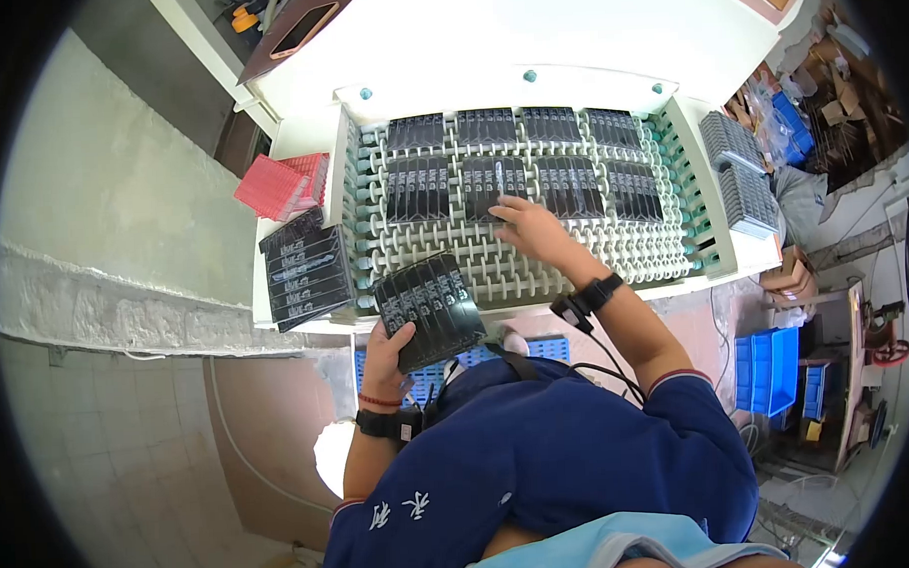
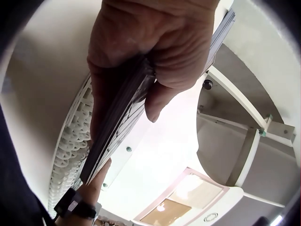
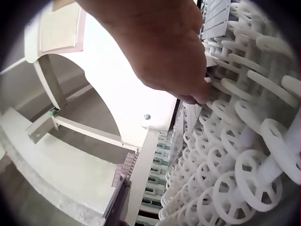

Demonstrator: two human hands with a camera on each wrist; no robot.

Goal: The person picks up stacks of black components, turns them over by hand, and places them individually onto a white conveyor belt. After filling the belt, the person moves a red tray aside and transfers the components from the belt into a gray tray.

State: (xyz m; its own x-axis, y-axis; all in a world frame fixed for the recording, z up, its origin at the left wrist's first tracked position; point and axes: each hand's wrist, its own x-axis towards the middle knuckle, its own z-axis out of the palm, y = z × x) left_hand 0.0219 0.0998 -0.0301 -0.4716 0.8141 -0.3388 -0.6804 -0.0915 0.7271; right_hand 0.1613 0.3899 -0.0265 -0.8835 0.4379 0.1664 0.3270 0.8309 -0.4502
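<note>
My left hand grips a stack of black panels with pale printed lettering, the thumb on the top face. In the left wrist view the stack shows edge-on, several thin sheets thick, between thumb and fingers. My right hand reaches over the white roller conveyor. Its fingertips touch the near edge of a black panel lying in the front row. In the right wrist view the back of the right hand hides most of its fingers and that panel.
More black panels lie in two rows on the rollers. Another black stack and red panels sit on the machine's left ledge. Grey stacks stand on the right ledge. A phone lies at the upper left; blue crates stand at right.
</note>
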